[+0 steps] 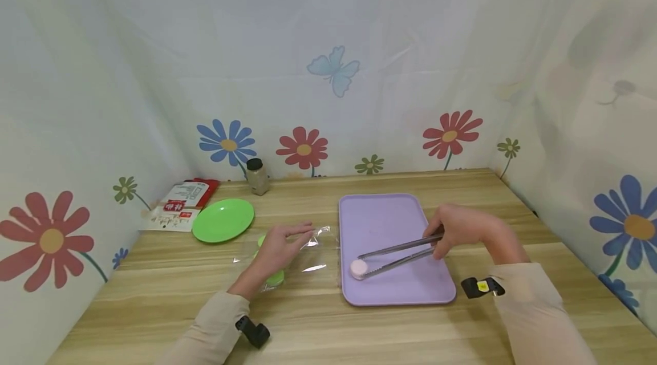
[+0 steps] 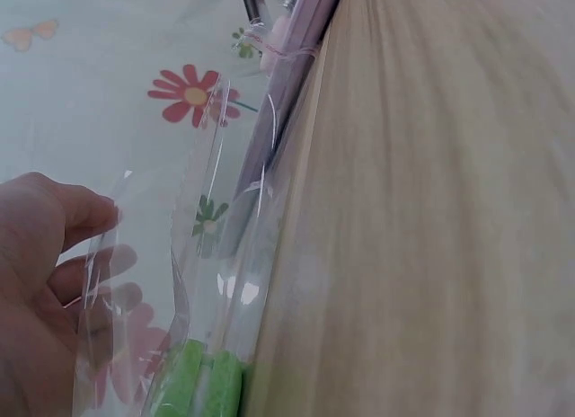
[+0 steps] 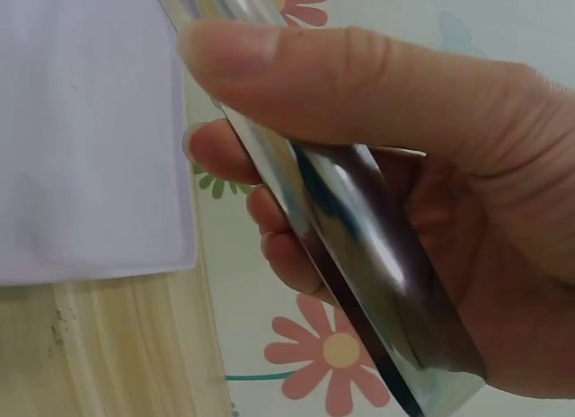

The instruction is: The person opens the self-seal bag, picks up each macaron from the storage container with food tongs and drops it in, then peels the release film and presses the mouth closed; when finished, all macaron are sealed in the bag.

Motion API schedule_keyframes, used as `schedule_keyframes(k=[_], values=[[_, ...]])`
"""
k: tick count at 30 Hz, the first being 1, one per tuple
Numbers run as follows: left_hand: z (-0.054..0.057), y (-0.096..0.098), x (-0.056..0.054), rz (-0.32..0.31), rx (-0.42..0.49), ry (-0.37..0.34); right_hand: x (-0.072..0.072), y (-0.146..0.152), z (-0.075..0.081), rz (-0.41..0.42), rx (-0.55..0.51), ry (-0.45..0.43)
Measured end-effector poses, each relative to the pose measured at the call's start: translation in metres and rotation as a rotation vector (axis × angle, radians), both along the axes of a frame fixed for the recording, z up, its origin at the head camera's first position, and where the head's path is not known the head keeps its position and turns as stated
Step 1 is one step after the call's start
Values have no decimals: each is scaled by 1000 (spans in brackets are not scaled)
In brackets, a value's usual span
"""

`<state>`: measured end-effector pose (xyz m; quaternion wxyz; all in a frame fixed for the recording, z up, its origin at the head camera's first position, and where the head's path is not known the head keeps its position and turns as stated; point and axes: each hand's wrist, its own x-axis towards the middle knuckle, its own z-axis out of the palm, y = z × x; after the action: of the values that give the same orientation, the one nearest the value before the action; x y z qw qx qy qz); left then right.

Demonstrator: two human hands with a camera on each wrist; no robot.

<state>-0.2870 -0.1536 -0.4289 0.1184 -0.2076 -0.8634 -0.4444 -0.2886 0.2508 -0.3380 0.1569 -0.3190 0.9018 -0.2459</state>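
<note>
My right hand grips metal tongs, fingers and thumb wrapped around their handle end. At the far tips of the tongs is a small round pale pink piece, over the left side of a purple tray. My left hand lies over a clear plastic bag left of the tray, its fingers loosely extended. Seen from the left wrist, thumb and fingers stand apart at the edge of the film. Inside the bag are round green pieces, partly hidden under the hand.
A green plate stands at the back left, beside a red and white packet. Near the back edge is a jar with a black lid. A flower-printed curtain encloses the wooden table at the back and sides.
</note>
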Motion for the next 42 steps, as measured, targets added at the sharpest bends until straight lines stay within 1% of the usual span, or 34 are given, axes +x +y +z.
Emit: schedule_keyframes(k=[4,7,11,16,18,23,26,30,35,37,42], values=[[2,1,1,1,8,-9,-3,0,-3,-1,3,16],[1,0,1,-1,7,-19,-4,-1,-3,-9,-10,32],[-1,0,-1,-3,-3,-26,-4,-11,-2,-24,-12,97],[-2,-1,-2,-10,0,-9,-7,-47,-6,-32,44,184],[-1,-1,-2,-13,3,0,-8,-65,-9,-26,60,201],[-2,-1,-1,-8,-3,14,-14,-104,-16,61,40,250],[-1,-1,-1,1,-9,4,-18,-123,-18,120,29,308],[0,0,-1,3,-4,3,-21,-141,-20,132,53,369],[0,1,-1,-17,28,18,-24,-155,-24,83,54,352],[0,1,-1,-19,35,13,-25,-159,-26,64,49,347],[0,1,-1,-12,36,2,-26,-163,-31,40,49,333]])
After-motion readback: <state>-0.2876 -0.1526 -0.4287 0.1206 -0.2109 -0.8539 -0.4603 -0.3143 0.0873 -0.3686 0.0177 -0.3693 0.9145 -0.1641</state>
